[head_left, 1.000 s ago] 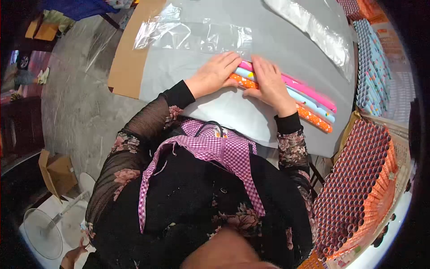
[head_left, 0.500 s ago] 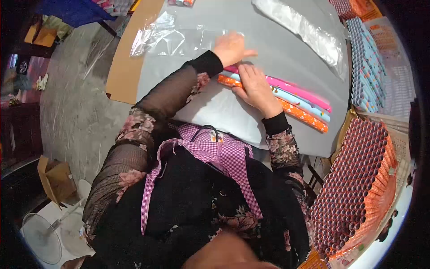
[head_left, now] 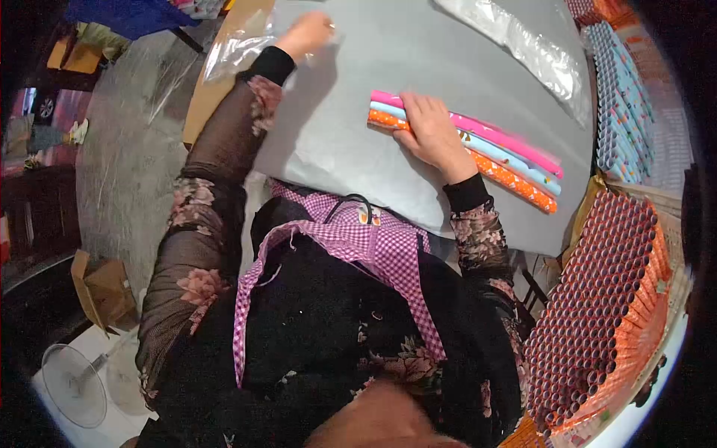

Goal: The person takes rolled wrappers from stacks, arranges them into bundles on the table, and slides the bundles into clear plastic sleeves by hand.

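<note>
My left hand is raised over the far left of the grey table, fingers drawn together and slightly blurred. A clear plastic bag lies by its wrist and seems pinched in the fingers, though the grip is hard to see. Over three patterned rolls of wrapping paper my right hand is closed, its fingers wrapped across them near their left end. Side by side lie the pink roll, the light blue roll and the orange roll.
A stack of clear plastic sleeves lies at the table's far right. Beyond the right edge stand many bundled orange rolls and blue rolls. On the floor at left are a cardboard box and a fan.
My left hand has moved away from the rolls, left and farther off, and the clear bag has shifted left with it. My right hand stays on the rolls, which have moved slightly right.
</note>
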`<act>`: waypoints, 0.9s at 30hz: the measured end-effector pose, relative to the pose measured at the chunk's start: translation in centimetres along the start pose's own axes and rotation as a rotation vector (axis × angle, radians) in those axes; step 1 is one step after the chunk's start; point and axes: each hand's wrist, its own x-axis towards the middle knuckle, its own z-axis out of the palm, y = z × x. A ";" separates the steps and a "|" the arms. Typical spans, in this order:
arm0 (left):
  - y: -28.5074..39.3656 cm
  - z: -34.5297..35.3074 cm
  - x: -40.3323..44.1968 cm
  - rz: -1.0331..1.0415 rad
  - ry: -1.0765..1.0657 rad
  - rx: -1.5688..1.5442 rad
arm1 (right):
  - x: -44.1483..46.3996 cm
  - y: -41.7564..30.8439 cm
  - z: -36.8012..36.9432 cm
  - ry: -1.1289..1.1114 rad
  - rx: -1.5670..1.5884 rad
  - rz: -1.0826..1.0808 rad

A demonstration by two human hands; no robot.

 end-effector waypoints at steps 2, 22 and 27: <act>-11.7 -0.8 4.5 0.343 0.108 0.010 | 0.0 0.1 0.1 0.012 0.011 -0.007; 9.1 6.9 -6.2 0.332 -0.137 -0.169 | 0.0 -0.1 -0.2 0.044 0.050 0.001; 8.8 5.8 -6.7 0.401 -0.262 -0.277 | -0.2 0.1 -0.1 0.027 0.022 0.002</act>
